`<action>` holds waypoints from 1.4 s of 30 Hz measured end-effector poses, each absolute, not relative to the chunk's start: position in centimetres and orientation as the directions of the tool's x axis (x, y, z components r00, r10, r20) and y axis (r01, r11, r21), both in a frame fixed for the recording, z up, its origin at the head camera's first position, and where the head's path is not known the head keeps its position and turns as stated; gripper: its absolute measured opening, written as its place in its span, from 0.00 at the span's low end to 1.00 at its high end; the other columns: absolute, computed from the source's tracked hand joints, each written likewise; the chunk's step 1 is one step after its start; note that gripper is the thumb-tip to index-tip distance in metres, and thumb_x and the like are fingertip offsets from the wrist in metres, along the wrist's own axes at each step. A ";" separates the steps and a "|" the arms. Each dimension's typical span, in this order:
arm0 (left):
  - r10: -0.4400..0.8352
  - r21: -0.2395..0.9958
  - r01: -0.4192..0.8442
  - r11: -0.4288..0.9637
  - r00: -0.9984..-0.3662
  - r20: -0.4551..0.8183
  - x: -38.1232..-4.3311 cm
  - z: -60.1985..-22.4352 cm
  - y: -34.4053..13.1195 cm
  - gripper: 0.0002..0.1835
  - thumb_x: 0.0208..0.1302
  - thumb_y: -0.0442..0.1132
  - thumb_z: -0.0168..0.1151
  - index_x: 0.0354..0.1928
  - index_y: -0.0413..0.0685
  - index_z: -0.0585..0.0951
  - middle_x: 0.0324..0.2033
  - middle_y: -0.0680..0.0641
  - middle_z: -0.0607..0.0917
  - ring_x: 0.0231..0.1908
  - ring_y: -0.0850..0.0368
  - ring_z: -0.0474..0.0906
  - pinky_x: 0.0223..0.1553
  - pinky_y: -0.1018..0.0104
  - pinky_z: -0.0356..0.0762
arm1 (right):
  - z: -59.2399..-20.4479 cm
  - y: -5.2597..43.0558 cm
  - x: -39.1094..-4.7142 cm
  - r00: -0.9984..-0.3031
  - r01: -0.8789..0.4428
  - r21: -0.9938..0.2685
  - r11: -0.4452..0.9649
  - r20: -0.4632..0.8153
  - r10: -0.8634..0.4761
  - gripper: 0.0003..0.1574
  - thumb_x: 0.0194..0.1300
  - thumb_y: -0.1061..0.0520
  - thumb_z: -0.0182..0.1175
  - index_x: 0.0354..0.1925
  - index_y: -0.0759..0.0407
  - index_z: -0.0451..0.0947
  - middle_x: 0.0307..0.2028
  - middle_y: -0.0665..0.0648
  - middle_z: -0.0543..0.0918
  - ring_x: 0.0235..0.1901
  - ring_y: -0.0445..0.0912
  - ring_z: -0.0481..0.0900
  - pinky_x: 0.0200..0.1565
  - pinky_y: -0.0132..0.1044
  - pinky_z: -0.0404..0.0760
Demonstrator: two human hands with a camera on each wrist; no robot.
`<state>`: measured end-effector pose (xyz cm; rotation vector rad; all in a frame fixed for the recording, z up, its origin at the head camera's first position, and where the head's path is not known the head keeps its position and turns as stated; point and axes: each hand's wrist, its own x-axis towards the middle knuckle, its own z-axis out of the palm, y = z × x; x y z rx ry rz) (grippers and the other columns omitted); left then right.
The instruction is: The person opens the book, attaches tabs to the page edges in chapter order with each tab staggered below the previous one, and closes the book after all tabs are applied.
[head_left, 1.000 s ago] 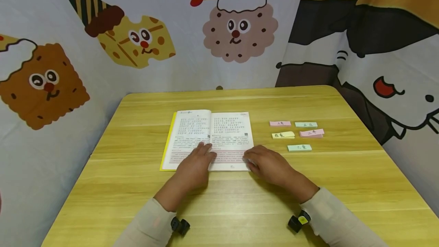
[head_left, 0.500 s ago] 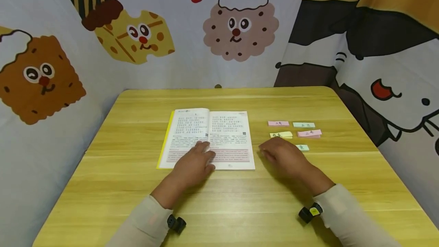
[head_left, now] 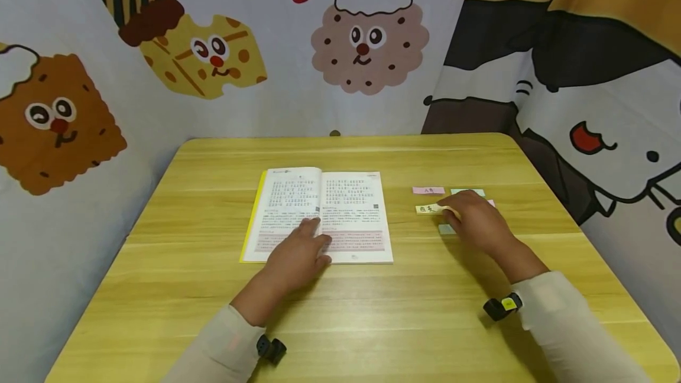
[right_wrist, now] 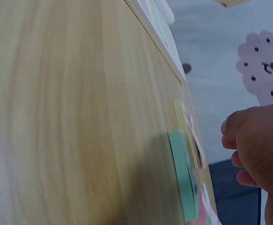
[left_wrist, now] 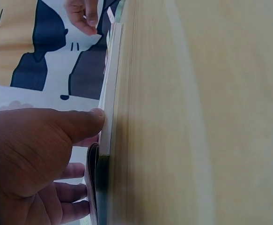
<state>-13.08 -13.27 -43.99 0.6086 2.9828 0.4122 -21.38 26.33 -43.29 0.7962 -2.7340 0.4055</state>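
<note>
My left hand [head_left: 298,256] lies with fingers spread on the lower middle of an open book [head_left: 353,203], holding the pages flat. In the left wrist view, the thumb of this left hand [left_wrist: 28,154] rests at the page edge. My right hand [head_left: 479,220] is over a group of small sticky-note pads, its fingertips close over the right end of the yellow sticky-note pad [head_left: 425,210]. Seen from the right wrist, my right hand [right_wrist: 262,145] has bent fingers and stands apart from the yellow pad [right_wrist: 179,112] and a green pad [right_wrist: 183,178].
A pink sticky-note pad [head_left: 428,190] and a green one [head_left: 468,192] lie behind the yellow one. Another green pad [head_left: 446,229] is partly hidden under my right hand, as is a second pink one. All lie on a wooden table [head_left: 340,324] before a cartoon-printed curtain [head_left: 287,111].
My right hand has left the book's lower right corner and moved right to above the sticky-note pads. My left hand stays on the book.
</note>
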 end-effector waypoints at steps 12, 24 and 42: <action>0.390 0.267 0.369 0.890 -0.920 -0.028 -13.2 -43.6 -13.2 0.21 0.69 0.49 0.68 0.60 0.50 0.83 0.72 0.35 0.69 0.71 0.35 0.64 0.66 0.46 0.69 | -44.1 29.7 -22.8 -0.850 -0.481 -0.198 0.854 0.343 -0.399 0.14 0.66 0.64 0.69 0.50 0.66 0.85 0.46 0.64 0.87 0.52 0.62 0.78 0.56 0.60 0.73; 0.386 0.271 0.368 0.890 -0.922 -0.016 -13.5 -43.6 -13.3 0.21 0.69 0.49 0.68 0.60 0.50 0.83 0.72 0.35 0.68 0.71 0.35 0.63 0.67 0.46 0.67 | -44.8 31.0 -24.6 -0.906 -0.360 -0.151 0.921 0.290 -0.307 0.14 0.68 0.61 0.67 0.50 0.66 0.85 0.51 0.69 0.84 0.57 0.69 0.73 0.57 0.67 0.68; 0.383 0.286 0.362 0.887 -0.924 -0.019 -13.1 -44.3 -13.2 0.21 0.69 0.48 0.68 0.61 0.50 0.84 0.72 0.36 0.68 0.72 0.36 0.63 0.67 0.46 0.67 | -45.2 30.8 -23.6 -0.932 -0.320 -0.163 0.933 0.232 -0.279 0.13 0.69 0.57 0.67 0.47 0.65 0.86 0.53 0.70 0.82 0.59 0.69 0.71 0.61 0.66 0.65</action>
